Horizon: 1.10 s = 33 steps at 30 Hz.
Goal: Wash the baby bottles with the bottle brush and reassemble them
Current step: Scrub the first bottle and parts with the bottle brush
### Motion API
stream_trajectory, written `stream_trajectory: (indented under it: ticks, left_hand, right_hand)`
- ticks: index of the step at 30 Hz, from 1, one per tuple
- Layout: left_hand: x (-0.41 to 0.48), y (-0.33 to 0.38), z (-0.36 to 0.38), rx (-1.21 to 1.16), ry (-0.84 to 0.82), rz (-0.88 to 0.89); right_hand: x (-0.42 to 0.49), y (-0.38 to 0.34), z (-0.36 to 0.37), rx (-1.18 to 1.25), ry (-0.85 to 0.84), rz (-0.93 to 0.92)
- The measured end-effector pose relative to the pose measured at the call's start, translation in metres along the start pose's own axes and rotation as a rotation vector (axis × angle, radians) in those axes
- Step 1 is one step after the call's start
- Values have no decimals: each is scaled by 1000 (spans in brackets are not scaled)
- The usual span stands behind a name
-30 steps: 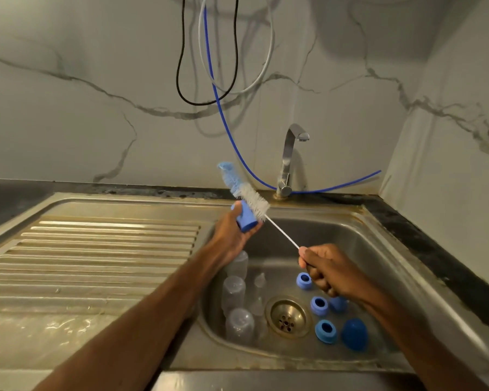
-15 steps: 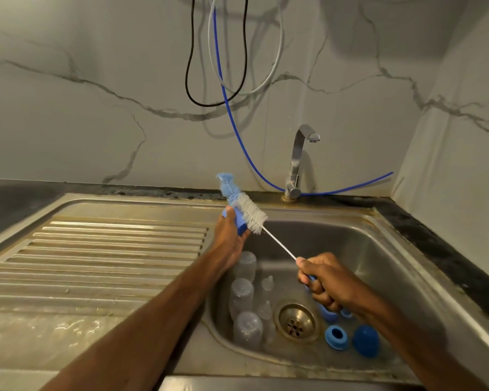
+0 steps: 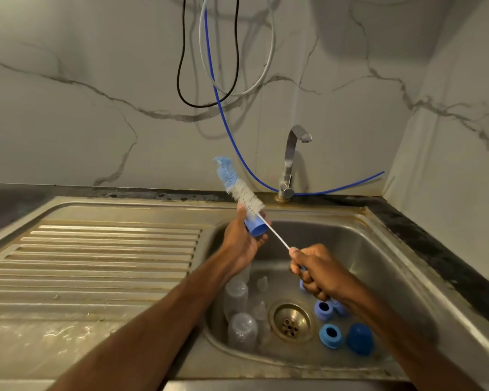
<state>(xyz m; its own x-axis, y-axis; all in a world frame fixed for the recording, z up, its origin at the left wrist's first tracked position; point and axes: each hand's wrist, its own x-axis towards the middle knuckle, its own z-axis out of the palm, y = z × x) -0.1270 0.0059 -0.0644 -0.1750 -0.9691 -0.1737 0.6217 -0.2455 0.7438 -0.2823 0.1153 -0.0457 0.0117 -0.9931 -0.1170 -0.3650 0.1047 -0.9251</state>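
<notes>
Over sink [image 3: 378,249], left hand [image 3: 242,241] holding blue collar [image 3: 255,226], bottle brush [image 3: 244,194] across it, right hand [image 3: 315,270] gripping handle

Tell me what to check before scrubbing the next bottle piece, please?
1. Left hand grips the blue plastic ring: ok.
2. Right hand grips the handle of the white-and-blue bristle bottle brush: ok.
3. Water running from the curved metal tap: not ok, no stream shows.
4. Soap on the bristles: cannot tell.
5. Clear plastic bottles within reach in the steel sink: ok.
6. Round metal drain unblocked: ok.
</notes>
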Motion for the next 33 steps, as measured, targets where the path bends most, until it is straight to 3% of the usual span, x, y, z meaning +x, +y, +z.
stream_trajectory:
  ticks: [5, 10, 16, 20, 26, 30, 33]
  left_hand:
    - [6, 19, -16, -146, 57, 50]
    - [1, 3, 0, 45, 40, 0]
    - [8, 9, -12, -53, 42, -14]
    - [3, 2, 0, 94, 1, -29]
    - [5, 13, -11, 40, 12, 12]
    - [-3, 5, 2, 84, -8, 11]
    - [-2, 6, 1, 14, 0, 5]
  right_hand:
    - [-8, 9, -4, -33, -54, 42]
    - [3, 4, -6, -49, 93, -38]
    - [-10, 9, -15, -36, -32, 71]
    - [0, -1, -13, 3, 27, 40]
    - [-9, 9, -17, 9, -51, 75]
    - [0, 4, -13, 13, 49, 46]
    - [-1, 8, -13, 18, -3, 59]
